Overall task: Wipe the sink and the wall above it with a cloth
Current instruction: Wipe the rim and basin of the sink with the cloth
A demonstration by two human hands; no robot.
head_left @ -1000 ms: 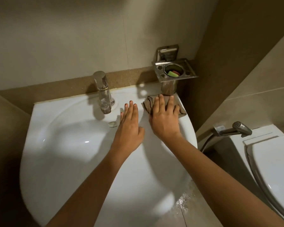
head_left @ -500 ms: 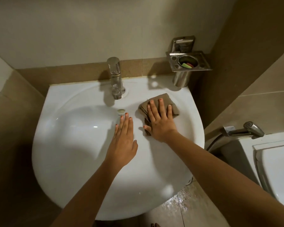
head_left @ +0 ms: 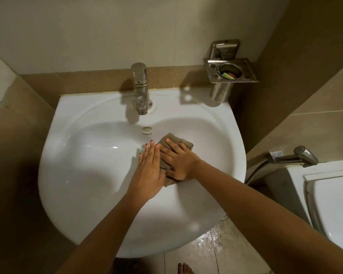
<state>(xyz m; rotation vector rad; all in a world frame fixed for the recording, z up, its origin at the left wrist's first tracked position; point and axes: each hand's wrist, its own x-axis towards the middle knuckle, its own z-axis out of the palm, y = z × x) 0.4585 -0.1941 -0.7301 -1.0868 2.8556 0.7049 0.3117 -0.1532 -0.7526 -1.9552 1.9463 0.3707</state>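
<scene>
Moved: the brown cloth [head_left: 174, 149] and the right hand [head_left: 179, 162] have slid from the rim near the tap down onto the right inner slope of the basin; the left hand [head_left: 150, 175] has closed in beside them.
Cloth: folded, pressed under the right hand, its far corner and near edge showing past the fingers.
Right grip: palm flat, fingers spread on the cloth, pressing rather than clenching.
Left grip: released and flat, fingers together, its edge touching the cloth and right hand.
Sink [head_left: 83, 175]: white, against the beige wall [head_left: 107, 30].
Tap [head_left: 141, 89]: chrome, at the far rim.
Writing: "hindware" below the overflow hole [head_left: 147, 128].
Holder [head_left: 231, 71]: steel, far right, something green and red inside.
Right: hand sprayer [head_left: 299, 156], toilet [head_left: 329, 204].
</scene>
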